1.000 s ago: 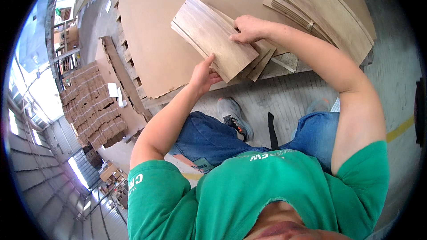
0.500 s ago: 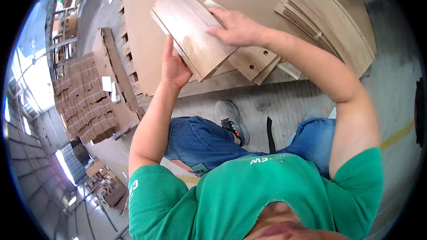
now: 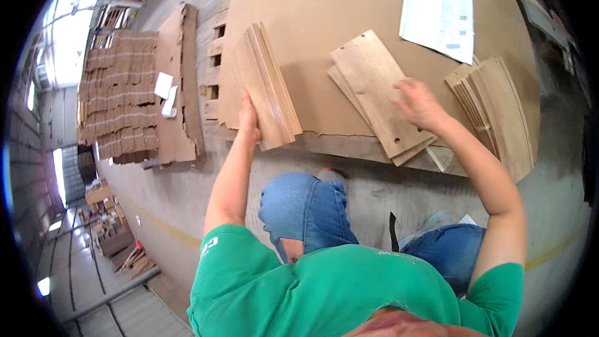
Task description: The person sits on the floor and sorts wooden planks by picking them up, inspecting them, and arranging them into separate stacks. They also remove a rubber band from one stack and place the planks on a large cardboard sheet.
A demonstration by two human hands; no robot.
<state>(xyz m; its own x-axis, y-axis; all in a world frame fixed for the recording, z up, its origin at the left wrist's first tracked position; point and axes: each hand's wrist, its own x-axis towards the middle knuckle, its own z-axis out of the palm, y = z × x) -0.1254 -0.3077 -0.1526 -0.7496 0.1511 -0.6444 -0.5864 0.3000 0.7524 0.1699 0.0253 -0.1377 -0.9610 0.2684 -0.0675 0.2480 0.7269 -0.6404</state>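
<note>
At the left of the cardboard-covered surface, my left hand grips the near left side of a stack of wooden boards. The stack is tilted on its edge, so the layered board edges show along its right side. My right hand is slightly blurred, fingers apart and a little bent, over the right side of a second pair of wooden boards. Nothing shows between its fingers; whether it touches the top board I cannot tell. That top board has dark holes near its ends and lies askew over the one beneath.
A fanned pile of curved wooden boards lies at the right of the cardboard sheet. Printed paper rests behind it. A wooden pallet edge shows below the sheet. Stacked flattened cardboard stands on the left.
My left hand has lowered the boards to the left part of the surface, tilting them on edge. My right hand has let go of them and moved right, over the other boards. The view has shifted.
</note>
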